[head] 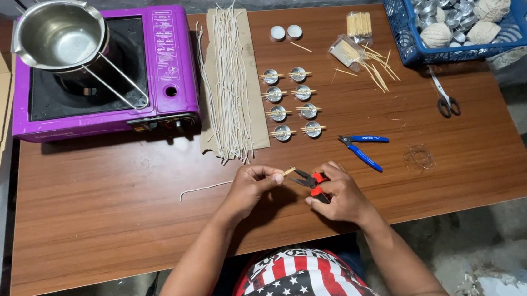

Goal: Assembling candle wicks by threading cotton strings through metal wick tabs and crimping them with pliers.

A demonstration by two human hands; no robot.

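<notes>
The left hand [250, 183] pinched a short pale wooden stick [287, 172] by one end, a white string [204, 188] trailing from it across the brown wooden bench [93, 218]. The right hand [337, 192] was clenched around red-handled small pliers [309, 181], whose tip met the stick's free end. Blue-handled cutters [361, 148] lay just beyond, near two rows of small round metal cups [291, 102] with sticks laid across them.

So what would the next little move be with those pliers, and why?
Probably closing the red-handled pliers on the small stick. The left hand pinches the stick with a white string trailing from it, the right hand holds the pliers, and their tips sit right at the stick's free end.
</notes>
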